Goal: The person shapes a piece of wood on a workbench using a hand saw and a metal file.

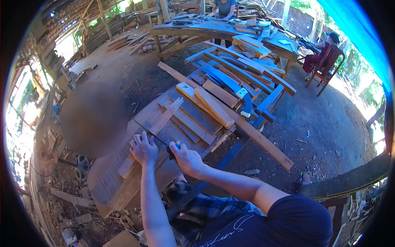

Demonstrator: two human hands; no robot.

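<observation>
My right hand (188, 159) is closed around the dark handle of a saw (149, 131). Its thin blade, seen nearly edge-on, runs up and left across a wooden strip (166, 117). Just left of the blade, my left hand (144, 150) lies over the same strip, fingers curled onto it and thumb close to the blade. The strip rests slantwise on a worn wooden workbench (111, 173), its near end sticking out below my left hand. Several loose boards (193, 125) lie on the bench to the right of the saw.
A second handsaw (224, 78) with a blue blade lies on stacked wood at upper right. A long plank (263, 144) juts past the bench. Behind stands a large table (197, 31) with a person (224, 9) at it; another person (325, 53) sits on a chair. A round blur covers the left.
</observation>
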